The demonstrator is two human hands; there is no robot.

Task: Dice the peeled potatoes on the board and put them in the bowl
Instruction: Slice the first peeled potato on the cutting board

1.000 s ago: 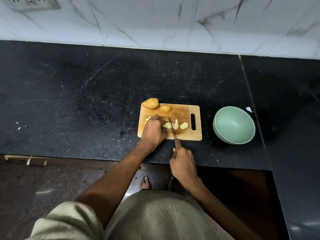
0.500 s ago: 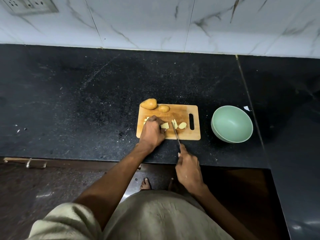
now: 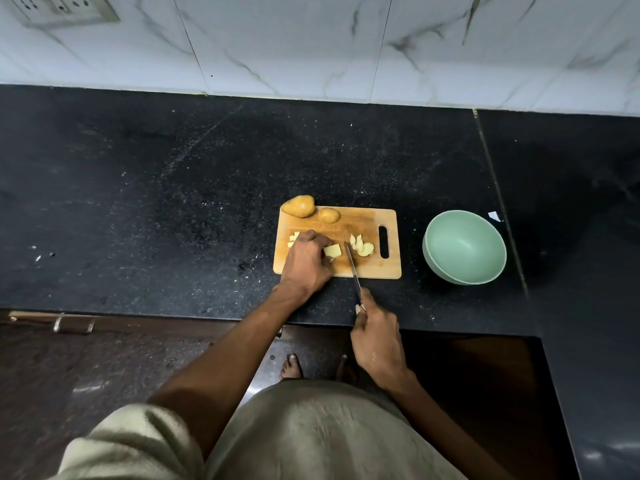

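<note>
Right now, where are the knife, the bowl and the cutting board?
knife (image 3: 352,266): head view, middle of blade.
bowl (image 3: 437,226): head view, left rim.
cutting board (image 3: 363,220): head view, bare far part.

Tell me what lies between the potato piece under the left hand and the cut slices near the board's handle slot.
In the head view, the knife blade lies there, held by the right hand, between the potato piece and the cut slices.

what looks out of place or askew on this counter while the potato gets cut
The larger whole brown potato sits half off the far left corner of the wooden cutting board, overhanging the black counter. The pale green bowl looks tilted.
</note>
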